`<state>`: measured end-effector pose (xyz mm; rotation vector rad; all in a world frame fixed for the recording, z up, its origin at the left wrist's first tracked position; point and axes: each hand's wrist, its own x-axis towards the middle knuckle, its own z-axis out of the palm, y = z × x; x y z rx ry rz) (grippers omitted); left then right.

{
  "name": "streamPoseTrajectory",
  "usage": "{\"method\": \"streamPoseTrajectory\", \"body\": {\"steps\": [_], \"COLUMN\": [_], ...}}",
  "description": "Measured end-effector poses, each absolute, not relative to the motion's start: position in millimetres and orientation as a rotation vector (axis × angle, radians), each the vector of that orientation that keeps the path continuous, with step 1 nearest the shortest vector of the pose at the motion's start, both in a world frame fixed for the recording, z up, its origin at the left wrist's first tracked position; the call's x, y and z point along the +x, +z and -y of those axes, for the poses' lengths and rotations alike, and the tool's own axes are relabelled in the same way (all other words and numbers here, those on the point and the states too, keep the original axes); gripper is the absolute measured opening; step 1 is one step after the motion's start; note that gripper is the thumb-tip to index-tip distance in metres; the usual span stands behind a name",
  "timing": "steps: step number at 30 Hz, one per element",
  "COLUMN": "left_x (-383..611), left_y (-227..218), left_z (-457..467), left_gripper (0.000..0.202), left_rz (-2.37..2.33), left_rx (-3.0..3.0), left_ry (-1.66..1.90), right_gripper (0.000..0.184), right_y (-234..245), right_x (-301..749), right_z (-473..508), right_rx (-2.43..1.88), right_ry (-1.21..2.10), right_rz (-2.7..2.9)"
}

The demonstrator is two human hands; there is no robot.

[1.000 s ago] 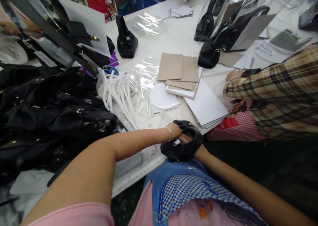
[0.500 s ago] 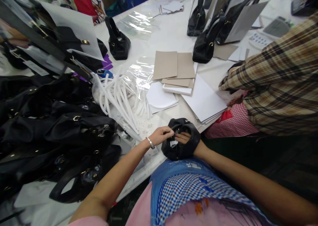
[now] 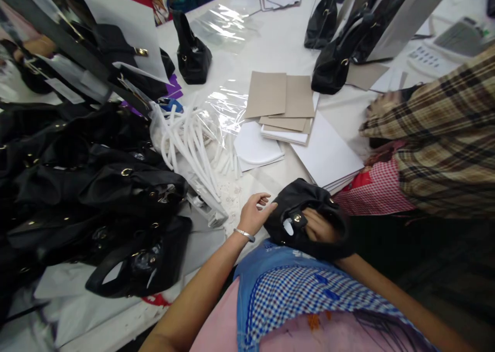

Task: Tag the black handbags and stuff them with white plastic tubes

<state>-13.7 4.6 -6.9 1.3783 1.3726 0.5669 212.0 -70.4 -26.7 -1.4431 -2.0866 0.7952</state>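
A small black leather handbag (image 3: 284,207) rests tilted against my apron at the table's front edge. My right hand (image 3: 320,225) reaches through the loop of its handle, its fingers closed on the bag by the gold snap (image 3: 297,218). A bit of white shows beside that snap. Just left of the bag is my left hand (image 3: 255,213), with a silver bangle at the wrist; its fingers are loosely bent and apart, holding nothing. Whether its thumb touches the leather I cannot tell.
Many black handbags (image 3: 100,187) are heaped at left. White tubes (image 3: 189,140), grey-brown cards (image 3: 266,94) and white sheets (image 3: 328,151) lie ahead. More bags (image 3: 193,58) stand farther back. A co-worker in a plaid sleeve (image 3: 444,110) is close on the right.
The handbag has tipped and shifted right with my right hand. My left hand has come off the bag's opening and its pinched fingers have spread. The view has turned slightly.
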Motion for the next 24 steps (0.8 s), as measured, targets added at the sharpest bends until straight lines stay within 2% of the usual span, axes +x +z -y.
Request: {"method": "streamPoseTrajectory", "body": {"steps": [8,11,13,16,20,24], "left_x": [18.6,22.4,27.2,40.3,58.1,56.9], "left_y": [-17.7,-22.5,-25.2,-30.1,-39.3,-42.5], "left_z": [16.7,8.9,3.6,-2.8,-12.5,-16.8], "left_gripper": [0.049,0.045,0.043,0.052,0.053,0.044], "left_rz": [-1.417,-1.480,-1.491,-1.518,-1.615,-1.571], "left_rx": [1.614,1.603,1.579,1.563,1.568,1.750], "left_ry": [0.415,0.328,0.262,0.175,-0.025,0.015], "right_gripper": [0.029,0.032,0.035,0.028,0.027,0.043], "right_y": [-34.0,-33.3,-31.7,-25.6,-8.7,-4.1], "right_x": [209.9,203.0,204.4,210.1,215.5,224.9], "right_z": [58.1,52.7,61.6,81.6,100.4,117.4], "right_rx": [-1.685,-1.754,-1.793,-1.862,-1.689,-1.752], "right_ry": [0.866,0.889,0.825,0.676,0.601,0.464], "right_rz": [1.945,1.862,1.910,2.067,2.120,2.053]}}
